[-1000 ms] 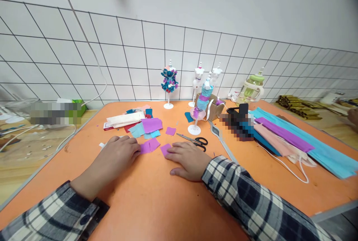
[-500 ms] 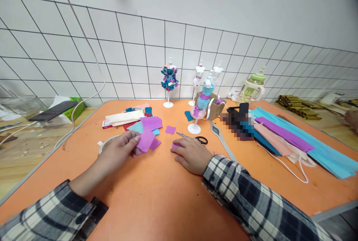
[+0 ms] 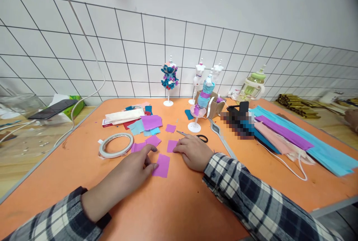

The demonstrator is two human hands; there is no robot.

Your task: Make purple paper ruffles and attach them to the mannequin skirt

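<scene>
My left hand point(image 3: 137, 164) is low over the orange table, thumb and index finger apart. Its thumb touches the left edge of a purple crepe paper piece point(image 3: 162, 166) lying flat. Partly behind that hand lie two more purple scraps, one of them a tilted piece point(image 3: 153, 141). My right hand point(image 3: 194, 152) rests flat on the table, fingertips at the edge of a small purple square point(image 3: 171, 146). Just beyond it, scissors point(image 3: 202, 138) with black handles lie partly covered by the hand. Another purple square point(image 3: 170, 128) lies farther back.
A roll of white tape point(image 3: 116, 145) lies at left, near piled blue and purple scraps point(image 3: 151, 122). Small dress-form stands, one wrapped in blue and purple point(image 3: 204, 100), stand at the back. Long coloured paper strips point(image 3: 304, 140) and a green-lidded bottle point(image 3: 253, 86) are at right.
My left hand has come right and nearer, laying the purple piece down flat on the table. The tape roll shows fully now. My right hand has barely moved.
</scene>
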